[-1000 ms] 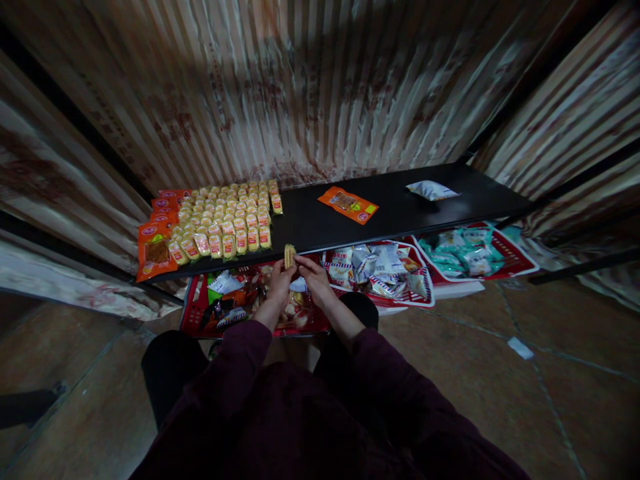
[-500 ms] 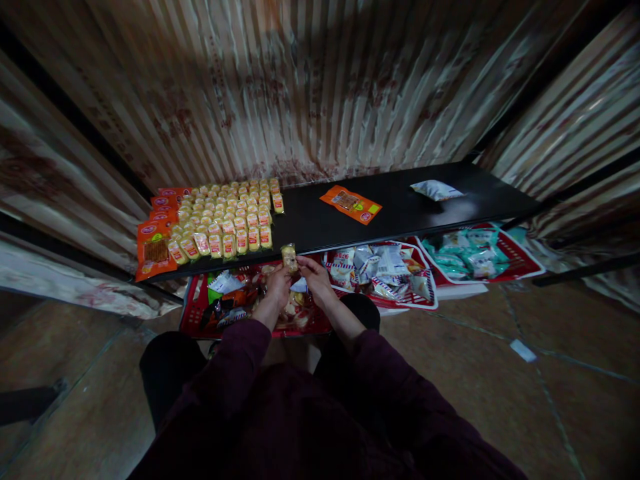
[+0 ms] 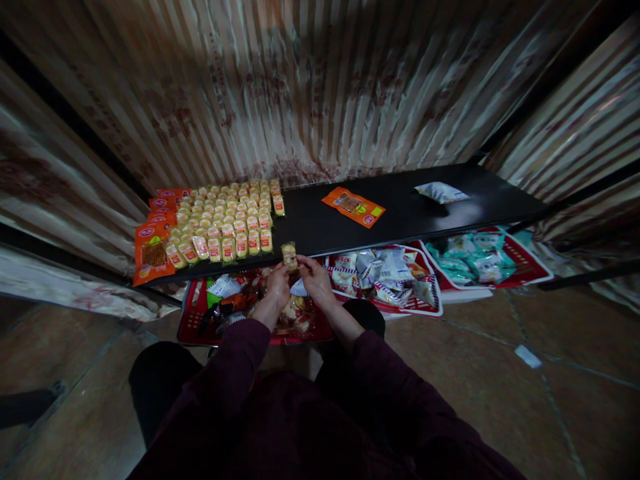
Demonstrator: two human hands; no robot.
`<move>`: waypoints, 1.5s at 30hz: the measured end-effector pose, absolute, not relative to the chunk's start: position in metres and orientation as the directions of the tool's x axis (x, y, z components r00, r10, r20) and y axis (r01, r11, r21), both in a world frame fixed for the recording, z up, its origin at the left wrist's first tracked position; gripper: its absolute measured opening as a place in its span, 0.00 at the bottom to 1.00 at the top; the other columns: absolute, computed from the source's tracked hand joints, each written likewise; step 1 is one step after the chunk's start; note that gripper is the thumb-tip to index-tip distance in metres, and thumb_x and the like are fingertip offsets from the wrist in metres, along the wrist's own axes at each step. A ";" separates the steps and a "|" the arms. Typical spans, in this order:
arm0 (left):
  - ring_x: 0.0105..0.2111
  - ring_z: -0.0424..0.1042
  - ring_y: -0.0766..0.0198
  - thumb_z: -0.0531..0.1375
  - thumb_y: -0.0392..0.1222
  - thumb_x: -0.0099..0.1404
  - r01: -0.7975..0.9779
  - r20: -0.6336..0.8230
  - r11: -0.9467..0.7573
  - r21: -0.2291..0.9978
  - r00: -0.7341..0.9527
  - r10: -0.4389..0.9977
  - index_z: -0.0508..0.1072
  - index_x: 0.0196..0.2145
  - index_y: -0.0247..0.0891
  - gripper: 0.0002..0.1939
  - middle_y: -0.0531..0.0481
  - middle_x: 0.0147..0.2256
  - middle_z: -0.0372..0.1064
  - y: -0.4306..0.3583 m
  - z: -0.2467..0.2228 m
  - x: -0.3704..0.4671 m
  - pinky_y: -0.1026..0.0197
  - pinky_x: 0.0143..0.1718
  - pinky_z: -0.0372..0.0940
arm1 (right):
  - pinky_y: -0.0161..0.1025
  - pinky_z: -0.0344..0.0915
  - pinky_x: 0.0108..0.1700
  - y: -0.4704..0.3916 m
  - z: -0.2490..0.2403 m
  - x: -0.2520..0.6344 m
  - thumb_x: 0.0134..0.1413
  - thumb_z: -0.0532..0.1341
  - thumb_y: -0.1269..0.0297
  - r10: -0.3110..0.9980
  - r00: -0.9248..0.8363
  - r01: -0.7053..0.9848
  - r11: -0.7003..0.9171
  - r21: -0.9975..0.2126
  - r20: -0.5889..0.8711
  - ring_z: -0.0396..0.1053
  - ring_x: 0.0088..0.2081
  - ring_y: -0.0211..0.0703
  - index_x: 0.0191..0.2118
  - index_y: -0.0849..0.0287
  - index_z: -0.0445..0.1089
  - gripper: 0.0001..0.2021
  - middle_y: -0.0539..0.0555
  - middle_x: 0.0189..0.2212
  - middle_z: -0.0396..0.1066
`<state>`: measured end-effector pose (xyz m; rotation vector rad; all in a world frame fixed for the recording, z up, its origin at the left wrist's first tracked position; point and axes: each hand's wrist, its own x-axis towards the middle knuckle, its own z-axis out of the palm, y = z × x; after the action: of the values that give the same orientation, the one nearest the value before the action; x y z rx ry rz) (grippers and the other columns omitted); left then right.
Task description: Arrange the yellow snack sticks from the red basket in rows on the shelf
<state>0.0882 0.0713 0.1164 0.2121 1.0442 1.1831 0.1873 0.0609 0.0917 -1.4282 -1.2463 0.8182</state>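
Observation:
A small yellow wrapped snack point(image 3: 289, 255) is pinched between my left hand point(image 3: 277, 288) and my right hand point(image 3: 315, 280), at the front edge of the black shelf point(image 3: 305, 227). Both hands have their fingers closed on it. To their left, rows of similar yellow wrapped snacks point(image 3: 225, 227) stand close together on the shelf. Orange packets point(image 3: 153, 257) lie at the shelf's left end. Another orange packet point(image 3: 354, 207) lies flat near the middle, and a white packet point(image 3: 442, 193) farther right.
Under the shelf's front edge are a red basket of mixed packets point(image 3: 190, 320), a red basket of white packets point(image 3: 437, 303) and a red basket of green packets point(image 3: 543, 268). Striped sheeting point(image 3: 320, 93) hangs behind. A white slip point(image 3: 528, 357) lies on the floor.
The view has shifted slightly, so the shelf's right part and the baskets appear a little farther right and lower. Both hands still hold the snack in nearly the same place.

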 end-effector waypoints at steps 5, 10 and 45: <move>0.33 0.71 0.66 0.59 0.32 0.51 -0.575 -0.444 0.347 0.741 -0.031 0.896 0.74 0.45 0.38 0.22 0.51 0.35 0.75 0.070 0.118 0.087 0.63 0.40 0.63 | 0.44 0.65 0.54 0.060 0.100 0.186 0.53 0.54 0.67 0.966 0.191 0.367 0.095 -0.925 0.175 0.71 0.46 0.43 0.45 0.55 0.74 0.16 0.53 0.46 0.74; 0.41 0.71 0.63 0.59 0.39 0.54 -0.552 -0.407 0.310 0.774 -0.059 0.911 0.73 0.49 0.40 0.23 0.48 0.44 0.74 0.069 0.121 0.087 0.62 0.43 0.63 | 0.46 0.66 0.52 0.062 0.103 0.182 0.55 0.55 0.62 0.976 0.204 0.289 0.008 -0.957 0.070 0.72 0.45 0.45 0.45 0.55 0.73 0.15 0.54 0.44 0.75; 0.46 0.67 0.60 0.59 0.24 0.49 -0.226 -0.138 0.080 0.971 -0.255 0.957 0.75 0.36 0.40 0.18 0.48 0.41 0.72 0.085 0.104 0.093 0.56 0.55 0.57 | 0.42 0.67 0.47 0.092 0.086 0.188 0.52 0.56 0.59 0.974 0.219 0.161 -0.089 -0.983 -0.052 0.72 0.41 0.44 0.47 0.56 0.71 0.17 0.52 0.40 0.75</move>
<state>0.0928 0.0848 0.1041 0.8261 1.2872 1.4124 0.1875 0.0919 0.0860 -1.4810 -1.1327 1.0116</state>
